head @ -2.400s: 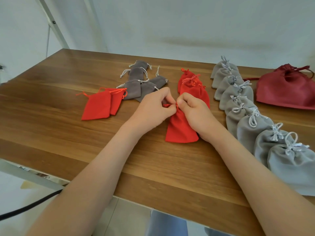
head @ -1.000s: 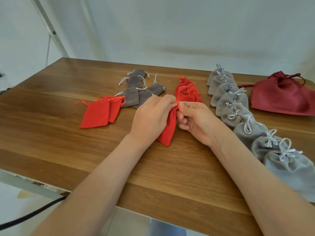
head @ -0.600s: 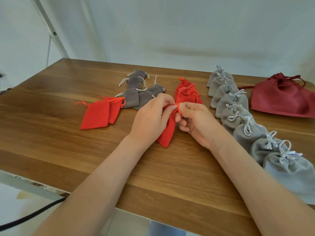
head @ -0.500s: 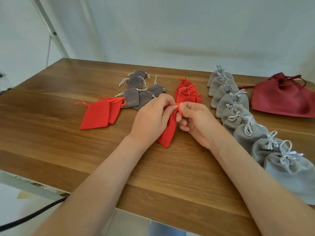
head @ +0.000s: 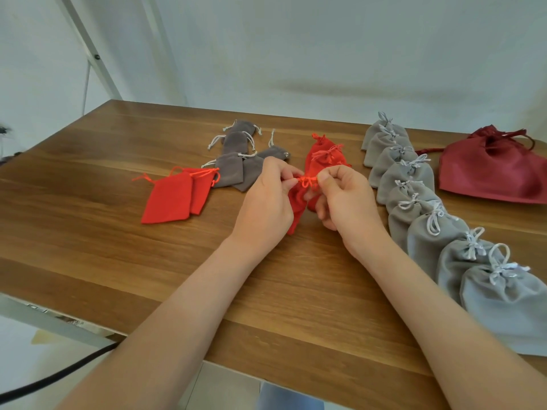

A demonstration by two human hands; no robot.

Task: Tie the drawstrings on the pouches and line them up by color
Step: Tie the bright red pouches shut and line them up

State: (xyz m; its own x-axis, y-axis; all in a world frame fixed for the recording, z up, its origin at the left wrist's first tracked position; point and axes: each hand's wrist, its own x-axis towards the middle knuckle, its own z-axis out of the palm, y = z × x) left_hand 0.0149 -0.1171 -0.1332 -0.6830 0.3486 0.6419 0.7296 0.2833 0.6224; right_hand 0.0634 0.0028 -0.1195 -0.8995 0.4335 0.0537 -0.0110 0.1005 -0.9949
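- As the hands drew apart since half a sec ago, L hand [head: 266, 208] & R hand [head: 346, 202] each pinch a cord [head: 307, 182] end, with the knot cinching atop the red pouch [head: 297, 202] btwn them, mid-table.
- Judged: tie nearly done; pouch goes next to red row [head: 324, 156] just behind.
- Left: 2 untied reds [head: 174, 196], dark grey pile [head: 236, 170]. Right: tied grey row [head: 429, 232], maroon bag [head: 488, 173].
- Wood table [head: 88, 247]; white wall [head: 325, 54] beyond.
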